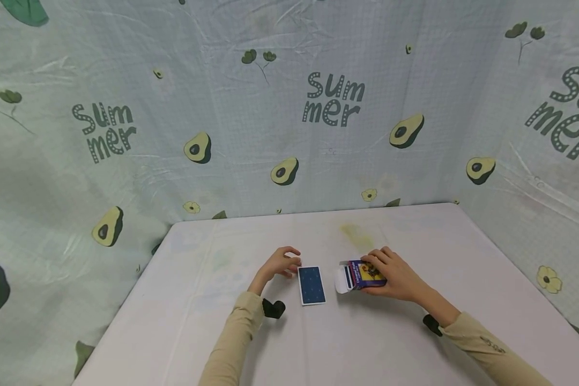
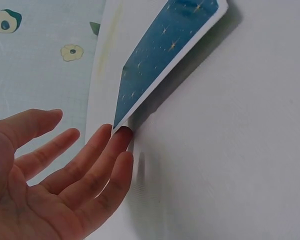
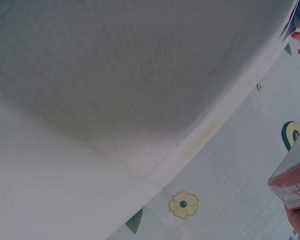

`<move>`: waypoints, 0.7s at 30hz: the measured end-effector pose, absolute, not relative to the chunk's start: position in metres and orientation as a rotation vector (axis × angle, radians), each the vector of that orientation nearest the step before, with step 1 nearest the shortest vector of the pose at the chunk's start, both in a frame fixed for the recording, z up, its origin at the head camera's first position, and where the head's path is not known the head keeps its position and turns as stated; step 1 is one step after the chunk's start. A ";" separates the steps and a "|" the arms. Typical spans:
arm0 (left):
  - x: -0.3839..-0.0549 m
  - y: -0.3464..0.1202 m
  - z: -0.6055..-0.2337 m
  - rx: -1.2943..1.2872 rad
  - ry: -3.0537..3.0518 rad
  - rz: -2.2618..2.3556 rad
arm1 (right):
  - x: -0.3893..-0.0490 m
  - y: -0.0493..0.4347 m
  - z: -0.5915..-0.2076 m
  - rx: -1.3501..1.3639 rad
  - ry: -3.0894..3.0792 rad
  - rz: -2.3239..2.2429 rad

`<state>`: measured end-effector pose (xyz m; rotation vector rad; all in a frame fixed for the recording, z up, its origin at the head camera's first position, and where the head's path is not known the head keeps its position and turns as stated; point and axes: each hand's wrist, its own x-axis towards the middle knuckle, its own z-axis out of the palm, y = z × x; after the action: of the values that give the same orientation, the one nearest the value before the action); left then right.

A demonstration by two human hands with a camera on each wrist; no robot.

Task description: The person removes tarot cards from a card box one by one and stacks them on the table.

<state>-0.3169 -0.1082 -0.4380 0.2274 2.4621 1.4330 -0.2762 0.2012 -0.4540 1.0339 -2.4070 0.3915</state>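
Note:
My right hand grips a purple and yellow tarot card box, fingers over the top and thumb along the near side. The box's white flap stands open to the left, and a dark blue edge shows inside. In the right wrist view the box is cut off by the frame. Left of it a blue card with gold stars lies face down on the table. My left hand is beside the card's far left corner, fingers loosely bent. In the left wrist view its fingertips meet the card's corner.
A white cloth covers the table. Behind it and at both sides hangs a pale cloth printed with avocados, flowers and lettering. Black wrist straps show at both sleeves.

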 end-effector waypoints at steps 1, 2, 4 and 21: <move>-0.317 -0.109 -0.438 0.231 2.462 1.434 | -0.276 0.201 -0.454 1.033 -2.407 0.393; -0.318 -0.109 -0.439 0.234 2.459 1.436 | -0.277 0.201 -0.454 1.034 -2.407 0.392; -0.321 -0.111 -0.443 0.234 2.443 1.442 | -0.276 0.200 -0.454 1.036 -2.408 0.393; -0.326 -0.118 -0.448 0.233 2.430 1.439 | -0.276 0.199 -0.452 1.028 -2.415 0.389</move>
<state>-0.3264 -0.1177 -0.4477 0.2329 2.4299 1.4389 -0.2762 0.1989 -0.4525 1.0282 -2.4147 0.3889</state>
